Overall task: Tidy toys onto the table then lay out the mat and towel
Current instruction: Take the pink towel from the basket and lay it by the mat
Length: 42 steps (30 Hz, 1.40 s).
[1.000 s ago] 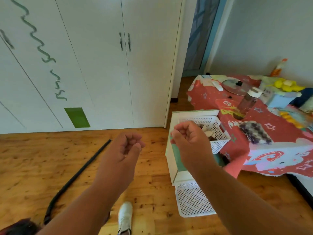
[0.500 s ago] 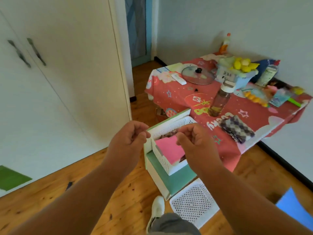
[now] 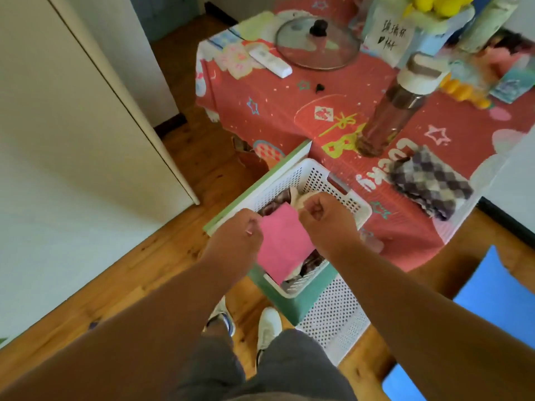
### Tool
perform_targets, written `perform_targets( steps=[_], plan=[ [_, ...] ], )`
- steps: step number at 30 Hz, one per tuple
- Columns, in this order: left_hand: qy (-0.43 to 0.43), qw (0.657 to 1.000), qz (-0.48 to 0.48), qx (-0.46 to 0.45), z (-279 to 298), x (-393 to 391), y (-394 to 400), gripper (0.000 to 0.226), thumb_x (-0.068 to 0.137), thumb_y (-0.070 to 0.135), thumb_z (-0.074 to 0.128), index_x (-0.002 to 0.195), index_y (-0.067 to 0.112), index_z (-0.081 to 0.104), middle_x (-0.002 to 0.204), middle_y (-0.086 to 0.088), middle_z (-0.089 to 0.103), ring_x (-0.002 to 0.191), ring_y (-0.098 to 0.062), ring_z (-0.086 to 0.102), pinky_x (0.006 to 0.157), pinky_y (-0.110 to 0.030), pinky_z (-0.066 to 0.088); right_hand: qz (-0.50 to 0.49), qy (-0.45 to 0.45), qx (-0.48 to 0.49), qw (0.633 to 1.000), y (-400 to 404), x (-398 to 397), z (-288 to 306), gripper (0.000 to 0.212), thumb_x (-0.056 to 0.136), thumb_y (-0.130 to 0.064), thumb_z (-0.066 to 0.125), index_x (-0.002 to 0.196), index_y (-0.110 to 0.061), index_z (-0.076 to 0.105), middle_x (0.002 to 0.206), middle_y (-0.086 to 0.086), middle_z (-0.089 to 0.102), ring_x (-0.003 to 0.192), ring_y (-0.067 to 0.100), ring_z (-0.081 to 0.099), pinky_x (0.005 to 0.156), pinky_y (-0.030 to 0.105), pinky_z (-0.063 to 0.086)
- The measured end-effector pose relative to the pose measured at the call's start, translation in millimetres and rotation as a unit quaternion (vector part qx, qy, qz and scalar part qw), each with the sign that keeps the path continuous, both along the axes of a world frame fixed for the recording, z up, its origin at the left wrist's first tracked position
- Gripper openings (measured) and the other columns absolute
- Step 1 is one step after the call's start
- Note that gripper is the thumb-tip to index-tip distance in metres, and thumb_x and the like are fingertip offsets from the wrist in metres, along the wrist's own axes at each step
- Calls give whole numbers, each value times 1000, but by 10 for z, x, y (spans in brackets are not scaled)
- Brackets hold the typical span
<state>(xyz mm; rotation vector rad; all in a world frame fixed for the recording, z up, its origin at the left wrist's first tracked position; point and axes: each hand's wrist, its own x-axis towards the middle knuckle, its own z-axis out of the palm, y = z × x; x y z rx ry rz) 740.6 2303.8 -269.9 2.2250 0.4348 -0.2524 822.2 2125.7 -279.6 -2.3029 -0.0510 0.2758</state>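
Observation:
A white perforated basket (image 3: 289, 180) stands on a green box (image 3: 301, 302) against the table's front corner. In it lie a folded pink cloth (image 3: 285, 244), dark items and something cream, partly hidden. My left hand (image 3: 234, 241) hovers in a fist at the pink cloth's left edge. My right hand (image 3: 324, 218) is a fist at its upper right corner. I see nothing inside either fist. The table (image 3: 289, 117) wears a red patterned cover. A grey checkered towel (image 3: 428, 183) lies near its front edge.
On the table stand a brown bottle (image 3: 393, 114), a glass pot lid (image 3: 315, 44), a white remote (image 3: 270, 60) and yellow toys (image 3: 434, 2). A second white basket (image 3: 335, 322) lies on the wood floor. A blue mat (image 3: 498, 299) is at right, a white cupboard (image 3: 72, 111) at left.
My view has swung right and down toward the table and basket. Both fists stayed closed and now hang low over the basket, either side of the pink cloth.

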Motion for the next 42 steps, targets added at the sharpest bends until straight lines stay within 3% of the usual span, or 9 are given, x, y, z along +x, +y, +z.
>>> perform_targets(
  steps=[3,6,18,22,25,28,34,38,42],
  plan=[
    [42,987,-146,55,-571,289,-17,28,97,25,50,123,25,57,121,3,65,106,-15,63,90,-37,53,31,61,-39,997,98,245,-695,11,84,-31,62,91,-23,57,90,-7,67,84,14,63,72,30,49],
    [57,960,-256,95,-1090,516,-17,33,96,21,54,129,23,56,128,3,62,114,-13,60,97,-37,50,66,116,-81,988,148,491,-1313,27,86,-32,62,110,-20,59,111,-1,67,97,17,63,77,30,47],
    [44,910,-379,161,-2255,1197,-27,35,93,31,56,127,24,56,114,2,61,91,-15,58,74,-33,53,112,134,-266,948,167,1089,-2311,55,86,-40,62,133,-19,43,121,9,58,115,32,53,93,49,48],
    [19,905,-380,191,-2364,1150,-86,40,90,33,57,130,24,55,116,0,62,100,-20,59,82,-38,54,113,204,-206,950,133,1092,-2364,54,85,-39,68,127,-13,47,106,7,61,103,29,58,83,39,50],
    [31,904,-381,193,-2380,1093,-94,40,90,34,57,128,26,55,116,1,60,103,-21,57,85,-37,51,147,239,-216,935,140,1108,-2366,23,85,-32,70,85,-12,57,75,0,54,80,24,57,59,26,38],
    [35,911,-376,166,-2291,1071,-87,35,90,32,58,124,23,58,114,5,58,98,-20,59,80,-35,54,157,231,-200,939,178,1089,-2230,25,88,-22,57,65,-21,47,68,-1,52,73,21,55,63,27,39],
    [138,974,-171,57,-1930,1149,23,42,91,30,64,130,20,53,121,5,62,99,-15,64,82,-33,56,130,188,-143,963,222,897,-1623,10,91,-20,55,83,-21,49,70,-7,49,66,11,49,51,18,30],
    [183,969,-159,51,-1916,1146,18,48,90,28,67,135,21,50,106,9,58,76,-1,57,55,-15,45,125,238,-188,945,264,877,-1608,7,91,-16,56,97,-14,54,90,2,57,91,24,58,71,26,41],
    [186,961,-186,83,-2099,1136,60,43,88,29,65,129,20,55,119,3,62,89,-10,58,70,-23,51,79,276,-209,935,254,969,-1874,19,92,-21,56,109,-13,55,103,7,58,96,25,55,76,32,42]
  ],
)
